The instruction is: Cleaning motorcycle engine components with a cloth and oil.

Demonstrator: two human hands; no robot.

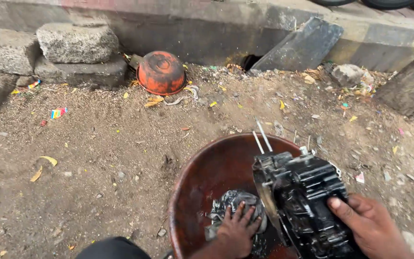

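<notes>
A rusty brown metal basin (pixel 202 168) sits on the dirt at the lower middle. Inside it lies a wet, dark rag (pixel 238 199), and my left hand (pixel 235 230) presses flat on that rag with fingers spread. A black, greasy engine block (pixel 303 201) with thin metal studs sticking up stands tilted on the basin's right rim. My right hand (pixel 370 225) grips the engine block's right side, thumb on its top face.
An overturned orange bowl (pixel 161 72) rests against the concrete curb at the back. Stone blocks (pixel 75 45) are stacked at the back left. A dark slab (pixel 303 45) leans on the curb; litter and leaves dot the dirt.
</notes>
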